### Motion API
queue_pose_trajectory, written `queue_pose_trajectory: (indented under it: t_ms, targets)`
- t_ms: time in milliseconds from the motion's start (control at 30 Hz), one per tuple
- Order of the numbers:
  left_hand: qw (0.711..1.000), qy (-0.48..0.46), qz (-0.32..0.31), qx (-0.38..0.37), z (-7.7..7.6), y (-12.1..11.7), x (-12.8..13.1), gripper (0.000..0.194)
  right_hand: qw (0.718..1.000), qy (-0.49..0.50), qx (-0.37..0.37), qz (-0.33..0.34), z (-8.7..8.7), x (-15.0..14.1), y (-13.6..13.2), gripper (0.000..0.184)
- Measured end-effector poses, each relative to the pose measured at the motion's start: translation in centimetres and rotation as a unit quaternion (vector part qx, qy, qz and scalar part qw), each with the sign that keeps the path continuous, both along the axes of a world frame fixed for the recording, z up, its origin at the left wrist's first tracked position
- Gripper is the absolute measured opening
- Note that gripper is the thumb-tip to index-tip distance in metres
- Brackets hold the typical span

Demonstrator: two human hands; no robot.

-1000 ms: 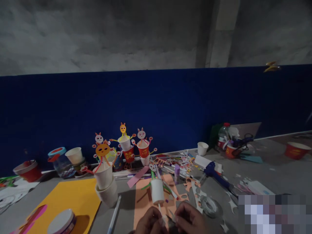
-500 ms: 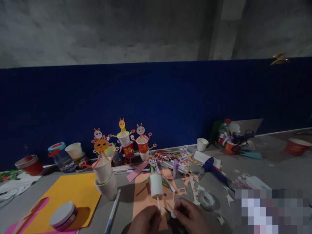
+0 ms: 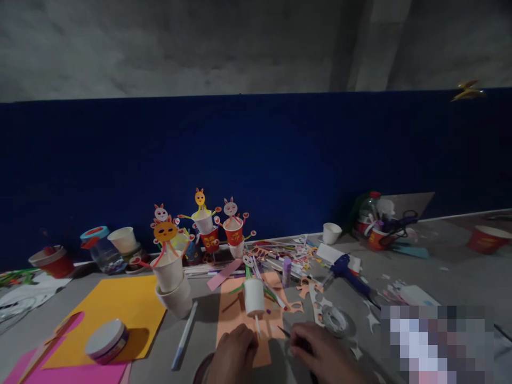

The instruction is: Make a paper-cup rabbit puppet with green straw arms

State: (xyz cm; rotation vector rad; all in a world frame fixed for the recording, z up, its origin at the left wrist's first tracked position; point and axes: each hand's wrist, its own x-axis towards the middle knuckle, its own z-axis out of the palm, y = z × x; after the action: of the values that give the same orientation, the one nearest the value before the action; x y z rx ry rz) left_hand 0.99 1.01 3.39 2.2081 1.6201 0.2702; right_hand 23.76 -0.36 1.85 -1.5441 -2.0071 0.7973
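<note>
My left hand (image 3: 237,352) is closed at the front of the peach paper (image 3: 264,349); what its fingers hold, if anything, is hidden. Just right of it, my right hand (image 3: 318,349) grips what appears to be a pair of scissors (image 3: 285,332), of which only a thin dark blade tip shows. Ahead of both hands a white paper cup (image 3: 254,298) lies on its side, with green arms, a small pale face (image 3: 248,261) at its far end and a white stick (image 3: 257,325) pointing toward me.
Stacked cup figures (image 3: 170,269) with animal faces stand at the back left. A white-lidded jar (image 3: 107,340) rests on yellow paper (image 3: 116,298), with a marker (image 3: 185,335) alongside. On the right are a tape roll (image 3: 335,320), glue stick (image 3: 287,272), blue glue gun (image 3: 352,277) and paper scraps.
My hands have moved slightly apart. The small white piece by my right fingers no longer shows, and less of the blades is visible. The whole view has shifted a little.
</note>
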Motion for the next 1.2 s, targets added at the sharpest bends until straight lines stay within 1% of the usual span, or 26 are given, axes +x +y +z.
queue_pose_trajectory:
  t_ms: [67,167,267,367,433,567,767,867,1033,1200]
  targets:
    - [1.0,0.025,-0.002,0.001,0.2,0.0,0.2,0.027,1.0,0.017,0.006,0.002,-0.1,-0.8,0.3,0.011]
    - [0.998,0.057,-0.001,-0.001,0.4,0.2,0.4,0.028,1.0,0.021,0.008,0.009,-0.3,-2.9,0.7,0.011]
    - [0.997,0.073,0.0,-0.005,0.2,0.5,0.2,0.027,1.0,0.016,0.011,0.011,-0.9,-4.8,1.0,0.014]
    - [0.997,0.072,-0.002,-0.003,-0.2,0.6,-0.3,0.026,1.0,-0.003,0.027,-0.001,-1.5,-5.8,1.0,0.019]
    - [0.998,0.066,-0.002,0.003,-0.3,0.6,-0.7,0.027,0.999,-0.019,0.042,-0.011,-2.0,-6.0,1.0,0.021]
    - [0.998,0.055,-0.007,0.01,-0.7,0.4,-1.2,0.026,0.997,-0.038,0.068,-0.009,-2.6,-6.2,1.0,0.023]
    - [0.999,0.044,-0.002,0.026,-2.3,0.6,-1.8,0.027,0.996,-0.048,0.077,-0.01,-3.0,-6.3,1.0,0.025]
    - [0.999,0.036,-0.008,0.033,-2.8,0.8,-2.1,0.025,0.995,-0.045,0.083,-0.009,-3.1,-6.3,1.0,0.024]
    - [0.998,0.0,-0.021,0.055,-2.8,0.6,-2.4,0.02,0.996,-0.033,0.089,0.002,-3.1,-5.8,0.9,0.018]
    - [0.995,-0.052,-0.041,0.08,-2.3,0.3,-3.2,0.02,0.996,-0.022,0.087,0.023,-3.1,-5.4,0.7,0.025]
